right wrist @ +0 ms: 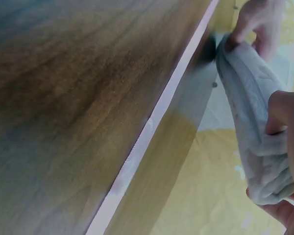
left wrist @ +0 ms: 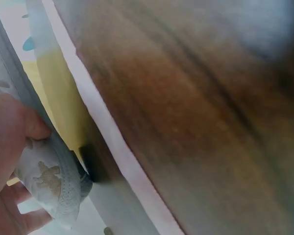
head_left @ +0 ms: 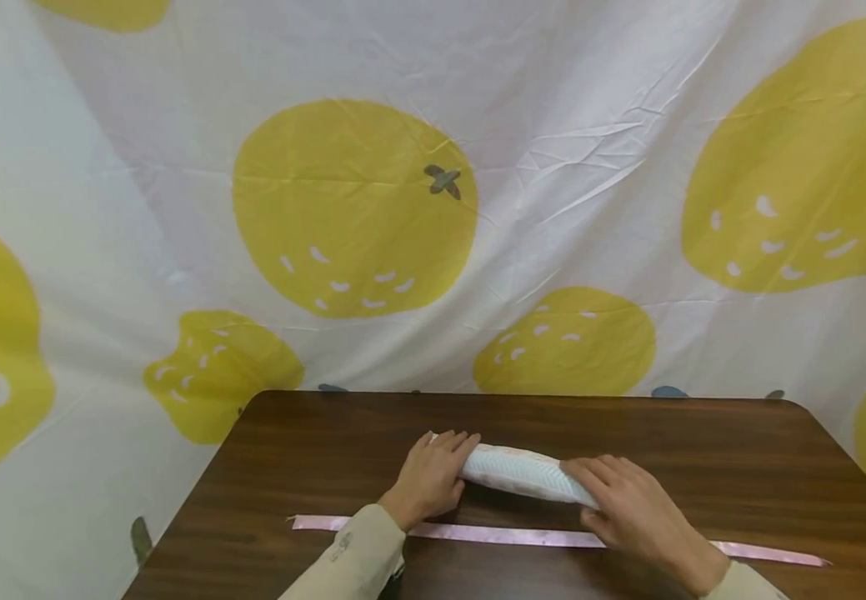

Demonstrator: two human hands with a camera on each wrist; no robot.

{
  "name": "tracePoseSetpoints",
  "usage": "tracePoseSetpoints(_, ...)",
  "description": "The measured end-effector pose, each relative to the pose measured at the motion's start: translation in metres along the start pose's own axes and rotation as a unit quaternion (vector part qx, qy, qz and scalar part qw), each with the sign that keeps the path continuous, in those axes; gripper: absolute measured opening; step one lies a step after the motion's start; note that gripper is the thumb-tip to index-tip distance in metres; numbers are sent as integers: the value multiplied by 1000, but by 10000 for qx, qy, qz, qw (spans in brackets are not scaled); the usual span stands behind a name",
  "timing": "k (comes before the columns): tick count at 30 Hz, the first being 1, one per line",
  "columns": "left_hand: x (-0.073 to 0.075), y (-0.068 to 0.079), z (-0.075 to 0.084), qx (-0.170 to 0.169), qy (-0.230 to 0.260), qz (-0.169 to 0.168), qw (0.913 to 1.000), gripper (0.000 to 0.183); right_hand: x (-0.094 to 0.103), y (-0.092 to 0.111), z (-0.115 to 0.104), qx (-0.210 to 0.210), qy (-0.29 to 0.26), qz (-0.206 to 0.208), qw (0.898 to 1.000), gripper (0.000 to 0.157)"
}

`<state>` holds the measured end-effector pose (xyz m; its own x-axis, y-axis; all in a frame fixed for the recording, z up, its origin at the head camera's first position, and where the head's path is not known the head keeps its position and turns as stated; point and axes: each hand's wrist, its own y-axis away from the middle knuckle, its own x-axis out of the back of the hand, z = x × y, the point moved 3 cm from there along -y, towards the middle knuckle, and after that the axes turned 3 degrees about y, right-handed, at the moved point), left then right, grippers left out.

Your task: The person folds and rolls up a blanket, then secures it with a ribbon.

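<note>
A white, soft, padded cloth roll with a pale blue zigzag band is held between two hands. My left hand grips its left end, fingers over the top. At the other end, my right hand holds it with the thumb on the near side. The left wrist view shows a brown print on the roll's end. In the right wrist view, folded layers show at the roll's right end. A long pink ribbon lies stretched across the table, nearer to me than the roll and passing under both arms.
The dark wood-grain table has rounded far corners. Behind it hangs a white curtain printed with large yellow fruit, close to the table's far edge.
</note>
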<state>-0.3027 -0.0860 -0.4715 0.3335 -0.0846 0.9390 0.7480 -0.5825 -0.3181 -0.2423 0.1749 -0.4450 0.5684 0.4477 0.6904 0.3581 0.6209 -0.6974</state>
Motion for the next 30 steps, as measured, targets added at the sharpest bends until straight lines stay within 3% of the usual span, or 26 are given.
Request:
tracePoseSetpoints(3,1,-2,-1,-41,69,-29,10000,71,7,0,-7,162,-87,113,9998,42)
tracePoseSetpoints(9,7,-6,0,-274,313,1,9991,73,22,-1,-22,461,-367,411,9974,54)
tracePoseSetpoints(16,11,-17,7,-566,409,-125,9975,71,32,-10,-43,1069,-554,1085,9868,53)
tracePoseSetpoints(20,13,-26,15,-724,331,-215,9966,72,36,-10,-57,1266,-737,973,9844,58)
tracePoseSetpoints(26,13,-37,28,-1040,77,-135,9945,75,38,-4,-81,1483,181,429,9879,65)
tracePoseSetpoints(30,12,-42,37,-1283,-185,-55,9915,76,33,-1,-93,1513,745,397,9849,60)
